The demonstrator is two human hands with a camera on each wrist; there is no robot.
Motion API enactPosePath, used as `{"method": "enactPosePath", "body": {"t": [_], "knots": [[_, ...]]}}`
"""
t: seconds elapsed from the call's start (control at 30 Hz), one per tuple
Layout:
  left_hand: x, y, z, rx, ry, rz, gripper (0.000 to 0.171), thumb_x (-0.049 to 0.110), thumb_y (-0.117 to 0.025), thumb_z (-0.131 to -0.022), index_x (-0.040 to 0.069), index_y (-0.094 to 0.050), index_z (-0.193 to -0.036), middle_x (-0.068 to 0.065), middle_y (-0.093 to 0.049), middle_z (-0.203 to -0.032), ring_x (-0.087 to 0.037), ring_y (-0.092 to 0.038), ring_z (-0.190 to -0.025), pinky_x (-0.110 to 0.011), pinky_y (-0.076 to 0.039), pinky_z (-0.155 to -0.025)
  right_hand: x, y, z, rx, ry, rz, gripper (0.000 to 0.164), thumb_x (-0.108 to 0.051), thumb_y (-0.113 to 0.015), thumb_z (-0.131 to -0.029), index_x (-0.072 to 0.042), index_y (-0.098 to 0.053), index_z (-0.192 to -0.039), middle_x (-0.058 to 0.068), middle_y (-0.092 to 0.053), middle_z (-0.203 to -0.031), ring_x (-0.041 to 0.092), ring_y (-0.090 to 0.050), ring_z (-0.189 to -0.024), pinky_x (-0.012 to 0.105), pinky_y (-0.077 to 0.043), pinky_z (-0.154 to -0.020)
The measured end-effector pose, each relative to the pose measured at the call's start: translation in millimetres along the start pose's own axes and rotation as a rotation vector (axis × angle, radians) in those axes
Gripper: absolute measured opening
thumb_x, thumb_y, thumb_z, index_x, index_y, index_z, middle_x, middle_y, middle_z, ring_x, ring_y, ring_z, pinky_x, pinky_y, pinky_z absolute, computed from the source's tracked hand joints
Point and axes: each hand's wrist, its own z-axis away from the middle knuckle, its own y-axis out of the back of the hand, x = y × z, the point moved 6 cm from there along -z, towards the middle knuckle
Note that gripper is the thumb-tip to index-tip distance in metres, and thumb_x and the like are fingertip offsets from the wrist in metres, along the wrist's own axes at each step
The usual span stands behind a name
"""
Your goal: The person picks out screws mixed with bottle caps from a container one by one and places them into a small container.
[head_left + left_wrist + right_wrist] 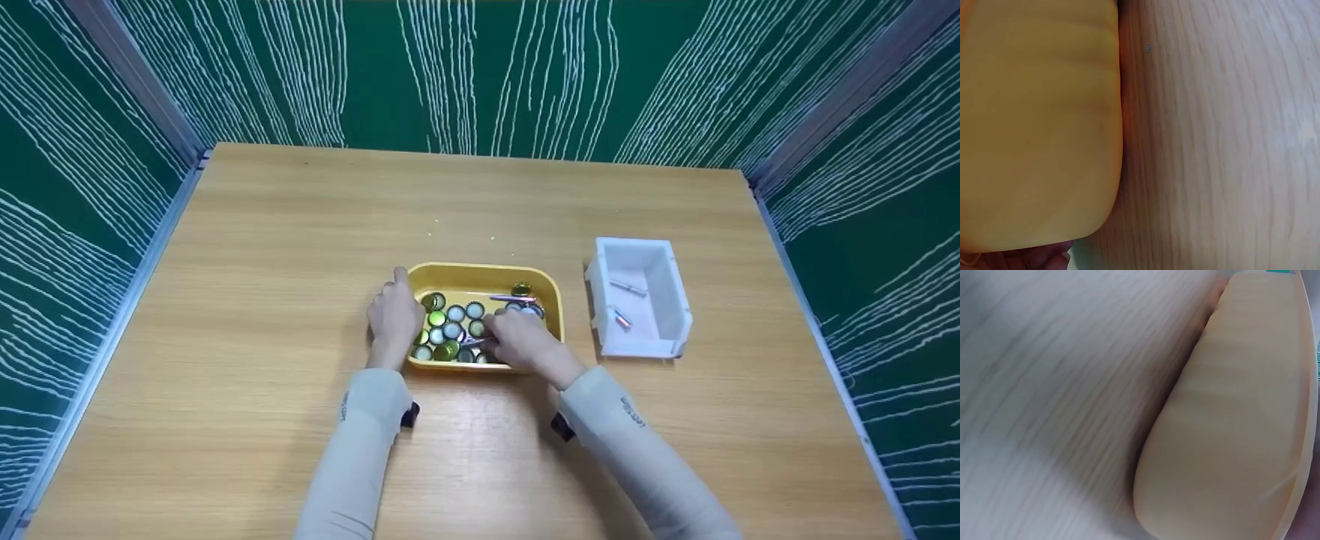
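Observation:
A yellow tray (480, 276) on the table holds several crown bottle caps (454, 313), some showing pale undersides, others green or gold. My left hand (395, 316) grips the tray's left end; in the left wrist view, curled fingers (1044, 257) show at the tray's end. Reaching over the front right of the tray, my right hand (520, 339) pinches a slim purplish stick (475, 342) low among the caps. Its fingertips are partly hidden. Another slim purple stick (513, 298) lies across caps at the tray's back right. The right wrist view shows mostly the tray's outer wall (1224, 422).
To the tray's right stands a white open bin (643, 347) with a silvery stick (628, 288) and a shorter shiny piece (622, 318) inside. Tiny white specks dot the wooden table (247, 315) behind the tray. Green panels with white streaks (375, 75) border the table.

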Motion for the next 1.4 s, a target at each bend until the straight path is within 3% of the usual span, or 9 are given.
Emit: {"method": "enactPosePath", "body": {"t": [0.17, 0.33, 0.53, 0.67, 0.83, 0.93, 1.03, 1.17, 1.4], "knots": [[-0.3, -0.4, -0.8, 0.001, 0.009, -0.004, 0.043, 0.006, -0.057, -0.086, 0.003, -0.046, -0.127, -0.02, -0.068, -0.097, -0.038, -0.069, -0.08, -0.047, -0.058, -0.067, -1, 2, 0, 0.027, -0.008, 0.001, 0.007, -0.014, -0.066, -0.087, -0.008, -0.066, -0.091, 0.014, -0.069, -0.087, 0.034, -0.067, -0.082, 0.049, -0.056, -0.07], [0.0, -2.3, -0.8, -0.002, 0.009, -0.011, 0.043, 0.006, -0.058, -0.086, 0.003, -0.047, -0.127, -0.02, -0.068, -0.097, -0.039, -0.069, -0.081, -0.047, -0.058, -0.067, -5, 1, 1, 0.02, 0.015, 0.108, 0.014, -0.01, -0.063, -0.087, -0.005, -0.063, -0.1, 0.019, -0.068, -0.094, 0.038, -0.066, -0.085, 0.051, -0.057, -0.069], [-0.3, -2.3, -0.3, 0.013, -0.002, -0.017, 0.041, 0.005, -0.056, -0.086, 0.002, -0.047, -0.127, -0.02, -0.068, -0.095, -0.039, -0.069, -0.079, -0.047, -0.058, -0.065, -4, 4, 0, 0.071, -0.024, 0.109, 0.012, -0.009, -0.068, -0.083, -0.003, -0.064, -0.092, 0.016, -0.067, -0.093, 0.037, -0.066, -0.09, 0.051, -0.056, -0.075], [-0.3, -1.5, 0.2, 0.029, -0.006, -0.01, 0.04, 0.005, -0.055, -0.086, 0.003, -0.048, -0.125, -0.02, -0.068, -0.094, -0.04, -0.069, -0.079, -0.048, -0.058, -0.063, 1, 6, -2, 0.097, -0.088, -0.118, 0.006, -0.008, -0.068, -0.082, -0.005, -0.066, -0.086, 0.011, -0.068, -0.083, 0.031, -0.066, -0.079, 0.046, -0.055, -0.071], [0.2, -1.6, 0.0, 0.026, -0.012, -0.008, 0.041, 0.005, -0.057, -0.087, 0.002, -0.047, -0.126, -0.02, -0.068, -0.093, -0.037, -0.068, -0.076, -0.045, -0.057, -0.062, 11, 4, -3, 0.087, -0.186, -0.612, 0.006, -0.01, -0.066, -0.089, -0.004, -0.067, -0.091, 0.005, -0.065, -0.08, 0.016, -0.059, -0.074, 0.03, -0.051, -0.071], [-0.2, -3.1, 0.0, 0.007, -0.006, -0.013, 0.044, 0.005, -0.057, -0.087, 0.003, -0.046, -0.129, -0.018, -0.068, -0.094, -0.034, -0.067, -0.074, -0.042, -0.057, -0.061, 15, -1, -2, 0.048, -0.224, -0.84, 0.008, -0.006, -0.066, -0.088, -0.002, -0.065, -0.096, 0.001, -0.061, -0.08, 0.012, -0.056, -0.075, 0.024, -0.048, -0.072], [-0.8, -4.4, -0.7, -0.004, 0.001, -0.013, 0.047, 0.006, -0.059, -0.087, 0.003, -0.045, -0.132, -0.018, -0.068, -0.095, -0.034, -0.067, -0.075, -0.041, -0.057, -0.062, 16, -5, -2, 0.018, -0.232, -0.97, 0.012, 0.002, -0.064, -0.086, 0.001, -0.06, -0.098, 0.001, -0.06, -0.08, 0.012, -0.058, -0.073, 0.024, -0.052, -0.07], [-0.9, -4.4, -0.7, -0.006, 0.006, -0.009, 0.049, 0.007, -0.059, -0.087, 0.003, -0.044, -0.134, -0.018, -0.068, -0.097, -0.034, -0.067, -0.076, -0.042, -0.057, -0.063, 15, -9, -1, -0.007, -0.231, -1.027, 0.013, 0.007, -0.058, -0.09, 0.003, -0.055, -0.102, 0.01, -0.067, -0.082, 0.013, -0.064, -0.069, 0.027, -0.059, -0.068], [0.2, -3.6, -0.8, -0.017, 0.007, -0.012, 0.049, 0.007, -0.058, -0.088, 0.003, -0.044, -0.135, -0.019, -0.068, -0.098, -0.035, -0.067, -0.077, -0.043, -0.057, -0.064, 15, -12, 1, -0.097, -0.223, -1.153, 0.017, -0.012, -0.048, -0.102, 0.002, -0.049, -0.111, 0.016, -0.074, -0.095, 0.016, -0.067, -0.074, 0.028, -0.055, -0.07]]}}
